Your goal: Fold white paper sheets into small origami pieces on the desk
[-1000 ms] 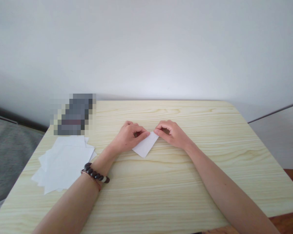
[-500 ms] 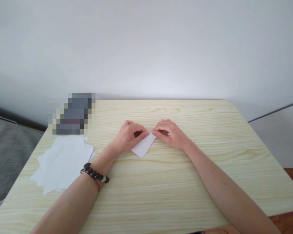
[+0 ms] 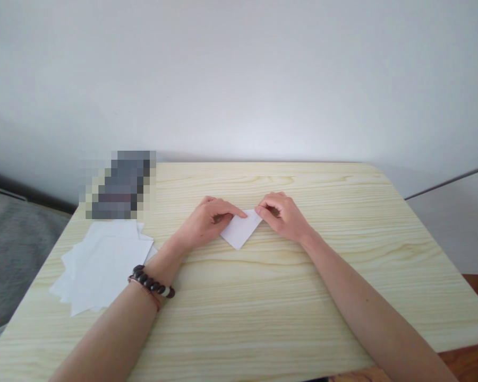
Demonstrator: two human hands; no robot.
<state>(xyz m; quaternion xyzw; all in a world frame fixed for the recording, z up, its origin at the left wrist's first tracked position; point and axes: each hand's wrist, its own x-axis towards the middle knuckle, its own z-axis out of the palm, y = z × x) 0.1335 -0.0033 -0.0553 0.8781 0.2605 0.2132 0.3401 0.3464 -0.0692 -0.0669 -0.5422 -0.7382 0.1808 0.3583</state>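
Observation:
A small folded piece of white paper (image 3: 239, 232) lies flat near the middle of the light wooden table (image 3: 287, 297), one corner pointing toward me. My left hand (image 3: 207, 217) rests curled at its left upper edge, the index finger pressing down on the paper. My right hand (image 3: 282, 215) pinches the paper's right upper corner with thumb and fingers. A dark bead bracelet (image 3: 151, 281) circles my left wrist.
A loose stack of white paper sheets (image 3: 101, 262) lies at the table's left side. Behind it a blurred dark object (image 3: 121, 185) sits at the back left corner. A white wall rises behind the table. A grey surface (image 3: 11, 249) lies left of the table.
The folded paper has turned and now lies flatter and wider between my hands. My right hand has shifted slightly right along its top edge; my left index finger now stretches onto the paper.

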